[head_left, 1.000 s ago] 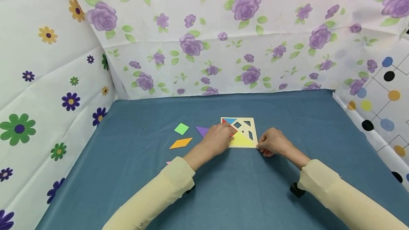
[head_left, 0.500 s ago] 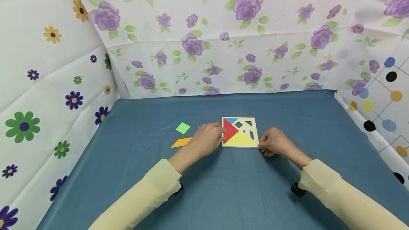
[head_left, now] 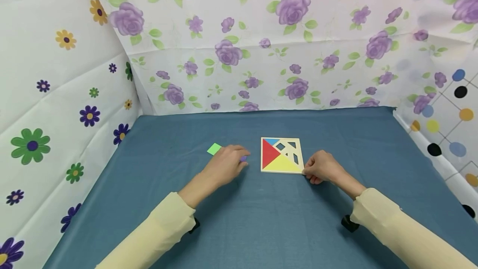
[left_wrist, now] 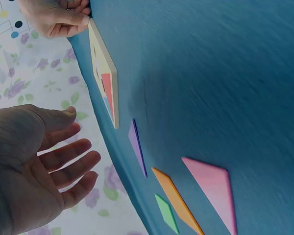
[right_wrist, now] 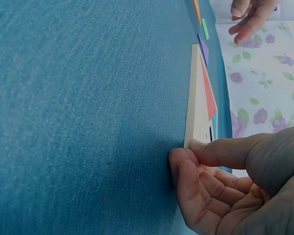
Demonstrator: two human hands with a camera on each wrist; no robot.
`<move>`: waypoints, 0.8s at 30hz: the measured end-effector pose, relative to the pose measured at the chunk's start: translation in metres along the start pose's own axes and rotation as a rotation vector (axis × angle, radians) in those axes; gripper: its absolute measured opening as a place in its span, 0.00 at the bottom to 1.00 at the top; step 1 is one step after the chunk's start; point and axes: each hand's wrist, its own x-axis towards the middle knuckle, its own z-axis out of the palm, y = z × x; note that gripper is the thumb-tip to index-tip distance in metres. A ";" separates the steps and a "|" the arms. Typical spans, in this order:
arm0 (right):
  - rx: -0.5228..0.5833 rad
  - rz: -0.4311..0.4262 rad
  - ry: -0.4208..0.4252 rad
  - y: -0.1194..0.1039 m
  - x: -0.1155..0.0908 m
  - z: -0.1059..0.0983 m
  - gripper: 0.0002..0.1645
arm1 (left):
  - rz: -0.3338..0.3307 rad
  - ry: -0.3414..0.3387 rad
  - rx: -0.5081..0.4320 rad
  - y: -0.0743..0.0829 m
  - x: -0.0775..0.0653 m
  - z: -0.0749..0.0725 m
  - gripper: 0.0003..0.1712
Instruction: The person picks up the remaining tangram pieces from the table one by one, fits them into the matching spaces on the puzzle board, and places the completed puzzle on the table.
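A square wooden tangram board [head_left: 301,157] lies on the blue cloth, with red [head_left: 269,152], yellow [head_left: 282,163] and blue [head_left: 271,140] pieces set in it. My right hand [head_left: 322,167] pinches the board's near right corner between thumb and fingers, plain in the right wrist view. Left of the board, my left hand [head_left: 225,163] hovers over the loose pieces with fingers relaxed and nothing held. Beneath it lies a purple triangle [left_wrist: 136,147], mostly covered in the head view. The left wrist view also shows an orange parallelogram [left_wrist: 176,200], a green square [left_wrist: 166,213] and a pink triangle [left_wrist: 214,188].
Blue cloth [head_left: 276,223] covers the table. A white sheet with purple roses [head_left: 231,53] hangs behind its far edge. Other patterned sheets stand at the left [head_left: 74,144] and right [head_left: 448,136].
My left hand has moved left off the board, uncovering the red piece, and is now over the loose pieces. My right hand keeps its pinch on the board's corner.
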 end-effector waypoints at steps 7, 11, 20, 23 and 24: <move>0.003 0.005 -0.001 0.001 0.000 0.000 0.07 | -0.043 -0.005 0.001 -0.015 -0.017 -0.005 0.21; 0.003 0.004 0.000 0.001 0.000 0.000 0.08 | -0.064 -0.002 -0.012 -0.022 -0.025 -0.009 0.20; 0.001 0.018 -0.004 0.001 0.001 0.000 0.07 | -0.123 -0.022 0.010 -0.037 -0.041 -0.010 0.22; 0.002 0.022 -0.004 0.002 0.001 0.001 0.07 | -0.142 -0.029 0.017 -0.043 -0.046 -0.009 0.22; 0.002 0.023 -0.004 0.002 0.001 0.001 0.07 | -0.149 -0.032 0.021 -0.045 -0.047 -0.009 0.22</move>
